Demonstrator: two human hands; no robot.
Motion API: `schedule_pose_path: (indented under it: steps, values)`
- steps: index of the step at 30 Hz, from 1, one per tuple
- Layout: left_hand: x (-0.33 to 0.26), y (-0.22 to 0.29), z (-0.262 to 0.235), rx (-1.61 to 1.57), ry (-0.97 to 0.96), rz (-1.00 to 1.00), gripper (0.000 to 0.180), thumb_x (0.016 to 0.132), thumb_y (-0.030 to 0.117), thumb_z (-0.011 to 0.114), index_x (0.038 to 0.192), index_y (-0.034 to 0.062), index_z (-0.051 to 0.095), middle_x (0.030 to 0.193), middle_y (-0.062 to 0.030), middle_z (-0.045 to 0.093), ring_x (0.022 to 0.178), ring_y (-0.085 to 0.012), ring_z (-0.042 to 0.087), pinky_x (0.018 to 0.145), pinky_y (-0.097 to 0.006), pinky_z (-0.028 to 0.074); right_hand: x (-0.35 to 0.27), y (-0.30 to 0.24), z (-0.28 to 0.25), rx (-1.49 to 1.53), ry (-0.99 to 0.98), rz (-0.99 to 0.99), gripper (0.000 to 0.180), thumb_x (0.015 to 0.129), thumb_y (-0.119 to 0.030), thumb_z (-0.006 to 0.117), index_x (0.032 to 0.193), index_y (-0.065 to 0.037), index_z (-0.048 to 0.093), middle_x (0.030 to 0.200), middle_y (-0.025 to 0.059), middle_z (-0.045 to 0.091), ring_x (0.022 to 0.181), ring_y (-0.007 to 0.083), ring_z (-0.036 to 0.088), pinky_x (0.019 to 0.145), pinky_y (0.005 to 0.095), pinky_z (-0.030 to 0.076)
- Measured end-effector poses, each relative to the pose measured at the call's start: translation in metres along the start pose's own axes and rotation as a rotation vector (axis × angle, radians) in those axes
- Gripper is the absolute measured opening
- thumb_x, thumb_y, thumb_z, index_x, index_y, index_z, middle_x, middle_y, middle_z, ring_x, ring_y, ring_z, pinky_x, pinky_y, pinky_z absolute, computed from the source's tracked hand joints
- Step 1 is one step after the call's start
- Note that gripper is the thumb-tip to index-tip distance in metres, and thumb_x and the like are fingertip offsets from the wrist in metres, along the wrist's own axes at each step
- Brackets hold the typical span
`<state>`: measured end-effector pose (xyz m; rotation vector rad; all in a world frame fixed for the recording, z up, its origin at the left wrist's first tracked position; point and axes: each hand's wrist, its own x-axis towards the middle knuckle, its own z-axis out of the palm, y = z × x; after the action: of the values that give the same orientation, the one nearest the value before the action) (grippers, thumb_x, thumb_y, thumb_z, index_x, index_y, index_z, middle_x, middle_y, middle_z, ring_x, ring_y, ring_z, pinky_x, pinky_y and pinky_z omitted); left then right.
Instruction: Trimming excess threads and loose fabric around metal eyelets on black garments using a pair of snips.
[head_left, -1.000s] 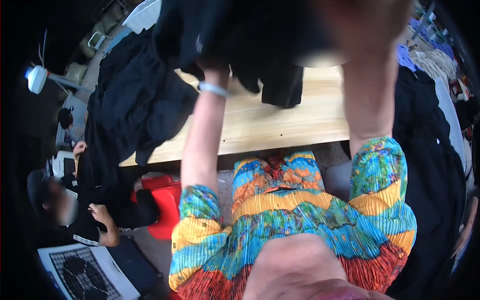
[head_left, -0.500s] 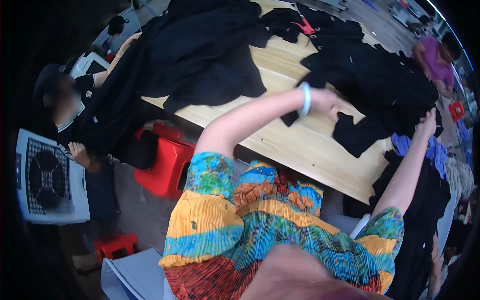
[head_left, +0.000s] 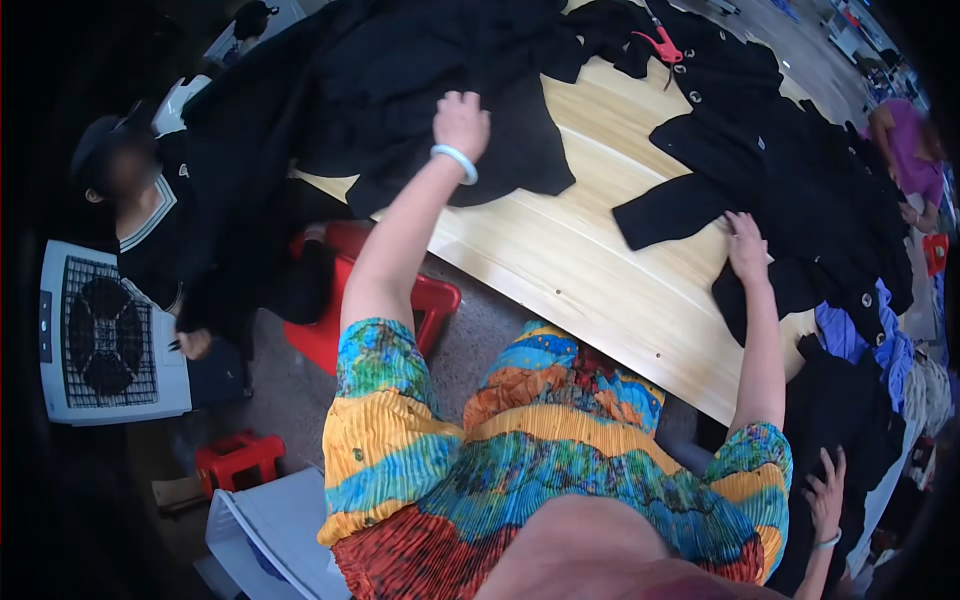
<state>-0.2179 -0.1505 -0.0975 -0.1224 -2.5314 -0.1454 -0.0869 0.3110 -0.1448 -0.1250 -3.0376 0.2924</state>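
A large black garment [head_left: 430, 60] is spread over the far left of the pale wooden table. My left hand [head_left: 462, 125], with a pale bangle at the wrist, is on it, its fingers curled and closed on the cloth. Further right lies a buttoned black garment [head_left: 800, 190], with one sleeve [head_left: 665, 210] stretched across the wood. My right hand [head_left: 746, 245] rests palm down at this garment's near side, fingers extended and apart from one another. A red-handled tool [head_left: 662, 45] lies on black cloth at the far side.
At the left sits a person [head_left: 130, 180] holding black cloth, near a red stool [head_left: 345, 290] and a fan unit [head_left: 105, 340]. Another person's hand [head_left: 826, 495] is at the lower right beside dark cloth. Purple cloth [head_left: 845, 330] hangs at the table's right end.
My left hand has moved left from the right-hand garment onto the large black one. My right hand has come inward from the far right, and the garment's sleeve now lies flatter.
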Motion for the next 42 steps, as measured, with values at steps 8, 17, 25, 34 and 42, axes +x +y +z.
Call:
schedule_pose_path:
  steps: [8, 17, 25, 34, 42]
  values:
    - [0.030, -0.039, 0.007, 0.272, -0.252, -0.041, 0.026, 0.074, 0.028, 0.061, 0.092, 0.0099, 0.057, 0.092, -0.0114, 0.049, 0.085, -0.0266, 0.052, 0.072, -0.035, 0.045, -0.034, -0.008, -0.024, 0.178, 0.162, -0.036, 0.024, 0.083, -0.009, 0.045, 0.106, -0.003, 0.051, 0.107, 0.0177, 0.052, 0.103, 0.0328, 0.047, 0.088, 0.0358, 0.038]
    - [0.104, -0.047, -0.028, -0.146, -0.292, -0.207, 0.026, 0.078, 0.030, 0.055, 0.088, 0.0069, 0.063, 0.091, -0.0154, 0.061, 0.089, -0.0312, 0.057, 0.079, -0.038, 0.045, -0.043, -0.099, -0.002, 0.323, 0.105, -0.249, 0.038, 0.067, 0.007, 0.051, 0.104, -0.004, 0.052, 0.110, 0.0155, 0.051, 0.103, 0.0317, 0.047, 0.089, 0.0363, 0.039]
    - [0.181, -0.096, 0.023, -0.189, -0.008, -0.328, 0.030, 0.078, 0.022, 0.056, 0.102, 0.0048, 0.056, 0.095, -0.0164, 0.060, 0.093, -0.0314, 0.055, 0.082, -0.038, 0.044, -0.032, -0.114, 0.021, 0.224, 0.128, -0.254, 0.041, 0.066, 0.006, 0.050, 0.105, -0.005, 0.052, 0.118, 0.0156, 0.045, 0.111, 0.0326, 0.041, 0.094, 0.0387, 0.033]
    - [0.284, -0.109, 0.127, -1.614, -0.033, -0.606, 0.058, 0.080, 0.003, 0.050, 0.129, 0.0009, 0.018, 0.120, -0.0187, 0.038, 0.078, -0.0297, 0.059, 0.063, -0.031, 0.052, -0.026, -0.114, 0.010, 0.153, 0.033, -0.232, 0.039, 0.066, 0.004, 0.052, 0.104, -0.004, 0.054, 0.117, 0.0168, 0.045, 0.107, 0.0336, 0.043, 0.091, 0.0400, 0.034]
    - [0.303, -0.122, 0.171, -1.356, 0.164, -0.776, 0.069, 0.068, 0.015, 0.072, 0.125, 0.0038, 0.036, 0.103, -0.0166, 0.053, 0.061, -0.0201, 0.059, 0.054, -0.024, 0.049, -0.020, -0.120, 0.006, 0.128, -0.054, -0.230, 0.043, 0.062, 0.008, 0.049, 0.103, -0.001, 0.051, 0.116, 0.0209, 0.044, 0.108, 0.0377, 0.042, 0.092, 0.0426, 0.033]
